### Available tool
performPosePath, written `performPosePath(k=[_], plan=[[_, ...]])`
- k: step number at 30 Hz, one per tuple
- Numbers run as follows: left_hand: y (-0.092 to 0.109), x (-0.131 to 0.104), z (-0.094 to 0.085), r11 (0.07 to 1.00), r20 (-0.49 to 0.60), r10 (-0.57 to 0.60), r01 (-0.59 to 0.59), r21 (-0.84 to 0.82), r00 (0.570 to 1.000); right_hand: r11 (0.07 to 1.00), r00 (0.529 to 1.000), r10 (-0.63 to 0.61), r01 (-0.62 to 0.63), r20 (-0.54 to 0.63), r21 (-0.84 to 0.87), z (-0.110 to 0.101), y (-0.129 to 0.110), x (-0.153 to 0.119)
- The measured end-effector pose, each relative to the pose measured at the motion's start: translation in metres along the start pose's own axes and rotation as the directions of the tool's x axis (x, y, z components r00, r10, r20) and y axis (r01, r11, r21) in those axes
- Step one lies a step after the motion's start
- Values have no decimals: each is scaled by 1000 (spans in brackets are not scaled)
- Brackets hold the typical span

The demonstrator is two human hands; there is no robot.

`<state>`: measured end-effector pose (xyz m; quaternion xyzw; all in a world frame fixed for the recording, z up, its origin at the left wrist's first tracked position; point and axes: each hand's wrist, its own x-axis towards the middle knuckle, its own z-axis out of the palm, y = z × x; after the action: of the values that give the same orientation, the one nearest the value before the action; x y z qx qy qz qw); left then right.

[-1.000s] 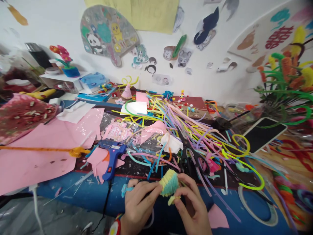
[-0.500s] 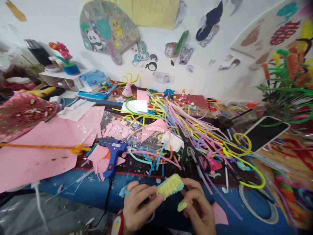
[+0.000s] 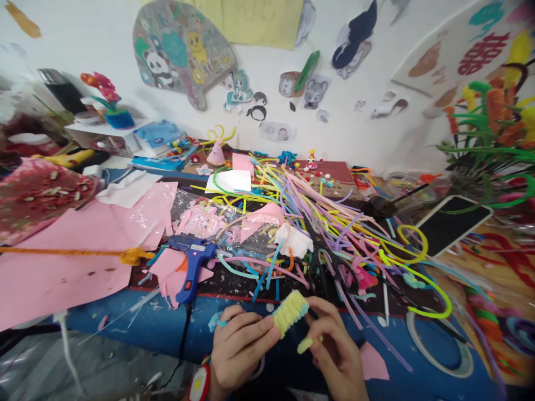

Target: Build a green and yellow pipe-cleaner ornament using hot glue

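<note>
My left hand (image 3: 244, 348) is closed around a ribbed block of yellow pipe cleaner (image 3: 291, 313) with light blue edging, which tilts up to the right. A light blue fuzzy end (image 3: 217, 321) pokes out on the far side of that hand. In my right hand (image 3: 336, 348), thumb and fingers pinch a small yellow pipe-cleaner piece (image 3: 308, 344) just below the block. The right index fingertip is close to the block's right end; I cannot tell whether it touches. Both hands are above the blue front edge of the table.
A blue glue gun (image 3: 194, 270) lies left of centre, its cord hanging down. Black scissors (image 3: 330, 267) rest beside a heap of coloured pipe cleaners (image 3: 309, 206). Pink sheets (image 3: 83, 256) cover the left; a tape roll (image 3: 438, 348) and a phone (image 3: 455, 223) are at right.
The yellow block has turned so its right end points higher, and the small yellow piece has shifted slightly left and tilted. Both hands keep their hold.
</note>
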<state>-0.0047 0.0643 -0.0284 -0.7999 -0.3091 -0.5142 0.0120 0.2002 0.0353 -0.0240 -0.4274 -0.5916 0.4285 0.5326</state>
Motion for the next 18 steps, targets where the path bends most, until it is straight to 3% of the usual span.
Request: performPosePath(k=[5, 11, 14, 18], plan=[[3, -2, 4, 994, -105, -105, 105, -12, 989, 976, 990, 114, -95, -88, 198, 7, -1, 1], [7, 0, 1, 970, -118, -234, 224, -90, 965, 948, 996, 77, -89, 52, 307, 1, 3, 3], [8, -2, 2, 950, -114, -272, 247, -193, 956, 921, 992, 105, -124, 71, 368, 3, 2, 5], [10, -5, 5, 914, -193, -349, 288, -286, 917, 911, 995, 70, -90, 65, 403, 9, -6, 6]])
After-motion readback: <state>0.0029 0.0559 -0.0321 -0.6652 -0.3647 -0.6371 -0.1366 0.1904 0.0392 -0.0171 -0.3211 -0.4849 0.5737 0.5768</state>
